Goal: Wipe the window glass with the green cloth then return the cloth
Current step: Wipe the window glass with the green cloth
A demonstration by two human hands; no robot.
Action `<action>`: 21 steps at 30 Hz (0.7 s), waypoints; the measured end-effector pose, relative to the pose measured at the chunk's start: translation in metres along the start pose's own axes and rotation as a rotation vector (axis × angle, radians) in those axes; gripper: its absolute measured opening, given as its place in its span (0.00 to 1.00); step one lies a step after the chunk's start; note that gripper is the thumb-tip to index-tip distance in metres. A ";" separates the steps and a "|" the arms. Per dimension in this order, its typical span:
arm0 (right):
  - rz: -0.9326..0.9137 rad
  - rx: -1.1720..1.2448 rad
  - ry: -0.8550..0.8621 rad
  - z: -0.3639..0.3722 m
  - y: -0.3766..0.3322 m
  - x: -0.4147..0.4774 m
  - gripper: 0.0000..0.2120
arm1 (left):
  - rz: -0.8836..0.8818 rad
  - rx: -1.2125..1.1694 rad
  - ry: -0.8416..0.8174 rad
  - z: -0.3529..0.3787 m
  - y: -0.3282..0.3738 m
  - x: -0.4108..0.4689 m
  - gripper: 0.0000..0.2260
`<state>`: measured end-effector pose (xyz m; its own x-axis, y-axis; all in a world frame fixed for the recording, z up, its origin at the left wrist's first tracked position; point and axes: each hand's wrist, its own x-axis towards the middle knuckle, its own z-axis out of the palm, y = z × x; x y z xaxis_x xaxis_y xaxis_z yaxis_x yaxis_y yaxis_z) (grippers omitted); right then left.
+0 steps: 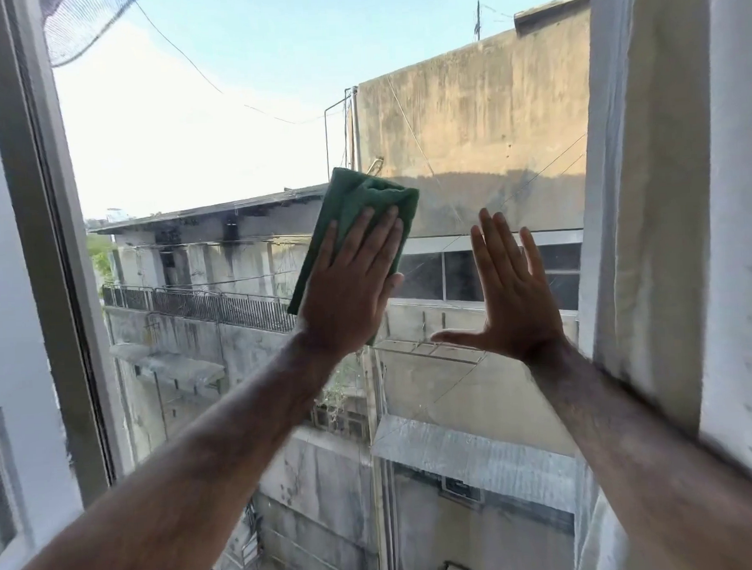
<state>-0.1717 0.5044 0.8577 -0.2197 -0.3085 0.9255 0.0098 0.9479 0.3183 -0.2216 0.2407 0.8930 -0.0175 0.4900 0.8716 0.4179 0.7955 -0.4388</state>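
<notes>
The window glass [210, 154] fills the middle of the view, with buildings and sky behind it. A folded green cloth [352, 199] lies flat against the pane near its centre. My left hand [352, 281] presses on the cloth with the palm flat and fingers together, covering the cloth's lower half. My right hand [505, 286] rests bare on the glass just to the right of the cloth, fingers spread and pointing up, thumb out to the left. It holds nothing.
A grey window frame [44, 223] runs down the left side. A pale curtain [647, 183] hangs along the right edge, close to my right forearm. A patch of mesh [77, 26] shows at the top left corner.
</notes>
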 end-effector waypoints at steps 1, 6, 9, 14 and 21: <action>-0.001 0.000 -0.002 0.001 0.000 0.000 0.71 | 0.053 0.002 -0.008 0.004 0.008 -0.004 0.28; -0.015 0.006 0.008 0.004 0.005 0.000 0.73 | 0.318 0.091 -0.087 0.014 -0.015 -0.059 0.31; -0.015 0.014 0.012 0.006 0.003 0.000 0.74 | 0.356 0.143 -0.097 0.003 -0.071 -0.111 0.31; -0.024 -0.014 0.037 0.009 0.001 0.002 0.73 | -0.115 0.097 0.002 -0.025 -0.166 -0.101 0.29; 0.011 -0.057 0.027 0.008 -0.005 -0.001 0.69 | -0.483 -0.079 0.132 -0.021 -0.105 -0.010 0.28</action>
<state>-0.1790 0.5000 0.8539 -0.1926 -0.3007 0.9341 0.0678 0.9455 0.3183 -0.2464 0.1451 0.9349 -0.1125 0.0196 0.9935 0.4579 0.8884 0.0343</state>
